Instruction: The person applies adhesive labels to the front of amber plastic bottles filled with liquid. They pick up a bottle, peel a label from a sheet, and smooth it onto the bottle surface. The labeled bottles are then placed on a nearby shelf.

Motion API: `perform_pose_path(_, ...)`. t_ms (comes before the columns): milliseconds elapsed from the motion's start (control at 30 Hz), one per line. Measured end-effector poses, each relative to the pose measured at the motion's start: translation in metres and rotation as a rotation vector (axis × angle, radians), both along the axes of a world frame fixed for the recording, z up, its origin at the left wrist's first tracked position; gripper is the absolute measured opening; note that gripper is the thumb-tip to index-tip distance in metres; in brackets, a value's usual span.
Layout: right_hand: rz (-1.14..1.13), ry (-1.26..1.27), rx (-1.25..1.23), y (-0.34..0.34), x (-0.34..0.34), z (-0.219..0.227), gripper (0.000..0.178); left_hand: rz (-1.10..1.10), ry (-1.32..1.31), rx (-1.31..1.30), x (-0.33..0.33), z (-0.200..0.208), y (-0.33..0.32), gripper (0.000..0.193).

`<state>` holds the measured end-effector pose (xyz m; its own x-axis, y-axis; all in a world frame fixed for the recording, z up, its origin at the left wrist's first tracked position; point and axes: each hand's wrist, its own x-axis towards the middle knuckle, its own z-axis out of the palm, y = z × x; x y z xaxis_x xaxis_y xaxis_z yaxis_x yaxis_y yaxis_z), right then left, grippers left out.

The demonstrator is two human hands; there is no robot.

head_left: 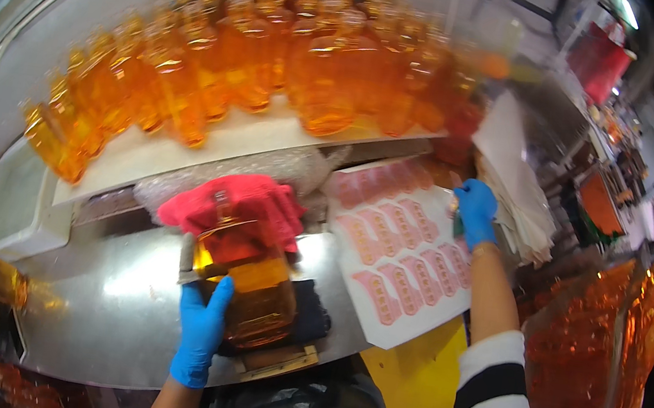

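Observation:
A large clear bottle of amber liquid (pixel 258 304) lies on its side in front of me, its neck pointing away toward a crumpled red cloth (pixel 272 212). My left hand (pixel 200 332), in a blue glove, is at the bottle's near left side, thumb up against it. A short pale grey piece (pixel 188 258) stands up from its fingers; its kind is unclear. My right hand (pixel 476 214), also blue-gloved, is closed at the right edge of a white sheet of pink labels (pixel 370 325). Something small shows at its fingertips, too blurred to name.
Many filled amber bottles (pixel 331 81) crowd a raised white shelf (pixel 254 132) along the back. Bubble wrap (pixel 266 167) lies below it. A white tub (pixel 25 206) and a small amber bottle (pixel 4 281) are at left. Papers (pixel 509 170) and wrapped amber bottles (pixel 569 376) are right.

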<state>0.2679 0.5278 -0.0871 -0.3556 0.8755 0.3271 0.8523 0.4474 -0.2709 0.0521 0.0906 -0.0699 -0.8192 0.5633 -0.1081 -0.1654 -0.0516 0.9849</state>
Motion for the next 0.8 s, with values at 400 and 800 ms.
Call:
perform_pose_path(400,1.063,0.219,-1.265,-0.269,-0.129,0.091,0.017,-0.077,-0.085,0.158,-0.002,0.002,-0.007,0.062)
perform_pose_path(800,0.671,0.510,-0.595,-0.265,-0.140,0.055,0.036,-0.092,-0.006,-0.053,0.002,0.026,0.001,0.070)
